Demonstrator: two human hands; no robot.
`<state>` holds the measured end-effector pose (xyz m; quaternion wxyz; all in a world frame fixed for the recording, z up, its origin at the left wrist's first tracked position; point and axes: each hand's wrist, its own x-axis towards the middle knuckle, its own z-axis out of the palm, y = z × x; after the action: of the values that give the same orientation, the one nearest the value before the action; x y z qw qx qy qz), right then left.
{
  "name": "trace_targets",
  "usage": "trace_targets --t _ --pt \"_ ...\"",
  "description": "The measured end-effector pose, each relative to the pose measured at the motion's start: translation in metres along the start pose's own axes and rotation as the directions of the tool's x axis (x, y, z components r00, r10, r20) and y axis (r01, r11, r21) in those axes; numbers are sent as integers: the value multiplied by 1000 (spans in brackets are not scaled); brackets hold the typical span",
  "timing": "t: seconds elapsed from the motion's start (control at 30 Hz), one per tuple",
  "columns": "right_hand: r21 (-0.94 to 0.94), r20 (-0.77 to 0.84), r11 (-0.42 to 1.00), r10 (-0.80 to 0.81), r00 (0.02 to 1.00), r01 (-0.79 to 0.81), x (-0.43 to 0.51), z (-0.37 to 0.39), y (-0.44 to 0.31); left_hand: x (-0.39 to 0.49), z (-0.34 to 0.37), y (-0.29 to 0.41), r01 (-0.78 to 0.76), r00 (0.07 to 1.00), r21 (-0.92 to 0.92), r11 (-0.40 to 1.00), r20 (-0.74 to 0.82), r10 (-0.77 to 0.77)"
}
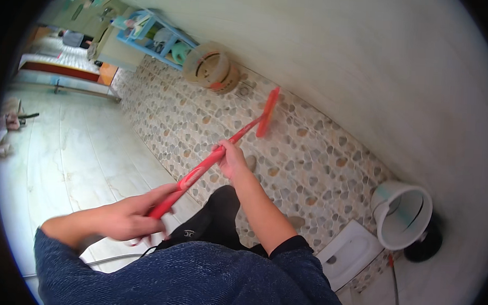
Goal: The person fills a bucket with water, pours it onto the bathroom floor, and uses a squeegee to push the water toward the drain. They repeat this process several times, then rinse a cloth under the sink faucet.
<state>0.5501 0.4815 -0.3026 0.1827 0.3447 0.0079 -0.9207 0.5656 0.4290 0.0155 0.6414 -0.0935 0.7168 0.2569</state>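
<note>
A red long-handled floor tool (pixel 204 167) slants across the view, with a narrow red head (pixel 268 112). Whether that head is a brush or a squeegee is hard to tell. My left hand (pixel 135 217) wraps the upper end of the handle, close to my body and slightly blurred. Further down the shaft, my right hand (pixel 230 158) grips it with the thumb along the top. The head is at the pebble-patterned tile floor (pixel 309 168), close to the wall; its exact contact is blurred.
A cloudy plastic bucket (pixel 211 70) stands by a floor drain (pixel 244 90), with a blue shelf (pixel 159 40) of bottles behind it. A white bucket (pixel 404 217) is beside a squat toilet (pixel 350 253) and a hose (pixel 395 289). Beyond the doorway, a person (pixel 74 39) appears.
</note>
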Motion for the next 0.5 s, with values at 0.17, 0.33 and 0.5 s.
trace_targets --t 0.17,0.33,0.5 --pt "2 252 996 85 964 -88 80 8 -54 66 -80 8 -565 801 -18 825 227 553" --pt "243 66 943 218 974 -228 35 -51 -112 135 -156 -42 -762 638 42 646 -125 760" --pt "-301 -287 914 186 940 -273 -22 -36 -116 185 -207 -118 -560 789 60 826 -264 555"
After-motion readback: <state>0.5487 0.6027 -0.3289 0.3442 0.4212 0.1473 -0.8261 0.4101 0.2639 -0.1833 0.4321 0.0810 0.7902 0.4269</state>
